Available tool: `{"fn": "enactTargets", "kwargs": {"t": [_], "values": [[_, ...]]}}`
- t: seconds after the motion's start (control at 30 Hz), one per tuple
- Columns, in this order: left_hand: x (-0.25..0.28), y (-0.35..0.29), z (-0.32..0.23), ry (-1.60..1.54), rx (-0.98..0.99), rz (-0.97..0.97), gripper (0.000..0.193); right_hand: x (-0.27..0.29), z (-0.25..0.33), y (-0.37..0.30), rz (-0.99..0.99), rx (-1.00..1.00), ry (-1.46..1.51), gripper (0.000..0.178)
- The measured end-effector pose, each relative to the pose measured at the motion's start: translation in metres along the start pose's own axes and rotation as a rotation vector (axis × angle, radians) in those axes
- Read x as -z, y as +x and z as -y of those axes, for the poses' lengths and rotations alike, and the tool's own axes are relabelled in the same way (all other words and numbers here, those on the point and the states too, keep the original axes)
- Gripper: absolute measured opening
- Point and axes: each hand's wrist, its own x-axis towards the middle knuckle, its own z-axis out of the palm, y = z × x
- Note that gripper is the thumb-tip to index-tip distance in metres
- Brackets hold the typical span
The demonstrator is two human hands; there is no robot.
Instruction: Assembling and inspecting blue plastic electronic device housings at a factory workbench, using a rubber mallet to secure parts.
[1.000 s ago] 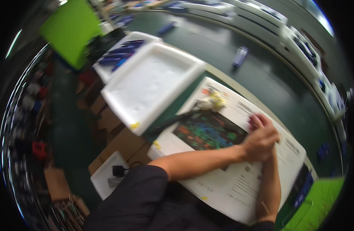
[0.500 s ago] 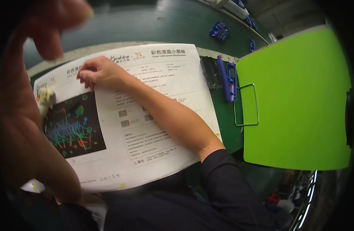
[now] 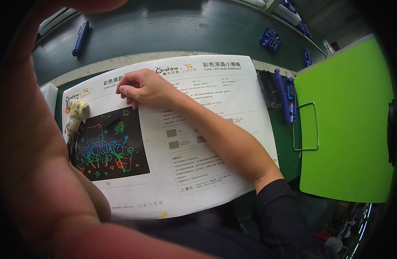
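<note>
Item 1: printed sheet (image 3: 159,190), wht, qty 1. Lies flat-ish on the green bench (image 3: 215,30), directly in front of you. Long axis runs L to R, R end slightly farther from you.

Item 2: dk picture panel (image 3: 140,157), printed on L half of sheet; coloured line drawing.

Item 3: your R hand (image 3: 149,90), over far part of sheet, L of ctr. Fingers loosely curled, tips apart, nothing seen in grasp. Contact w/ paper: can't tell.

Item 4: your L hand (image 3: 30,134), raised close to the cam at far L of view, blurred. Fingers mostly cut off, so can't tell if they're apart or together, or holding anything.

Key relation: most of sheet extends near and R from your R hand; panel sits just nearer and slightly L of it. Your R hand is the closer one to the paper; L is well above it. Your R forearm crosses the sheet diagonally, near R to far L.

Item 5: taped bundle (image 3: 78,111), wht/yel, by L edge of panel.

Item 6: blue casings (image 3: 285,97), approx. 2, just R of sheet, beside blk wrapped pc (image 3: 269,88).

Item 7: grn board (image 3: 345,121), far R, w/ wire loop (image 3: 318,129) at its L edge.
</note>
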Motion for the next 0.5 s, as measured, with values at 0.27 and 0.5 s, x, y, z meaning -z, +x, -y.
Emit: {"fn": "enactTargets", "kwargs": {"t": [0.27,0.5], "values": [[0.023,0.008,-0.003,0.09,-0.027,-0.026,0.071,0.016,-0.013,-0.011,-0.065,0.005,-0.05,0.018],[0.026,0.007,-0.011,0.09,-0.022,-0.069,0.068,0.004,-0.006,-0.005,-0.027,0.018,-0.072,0.017]]}}
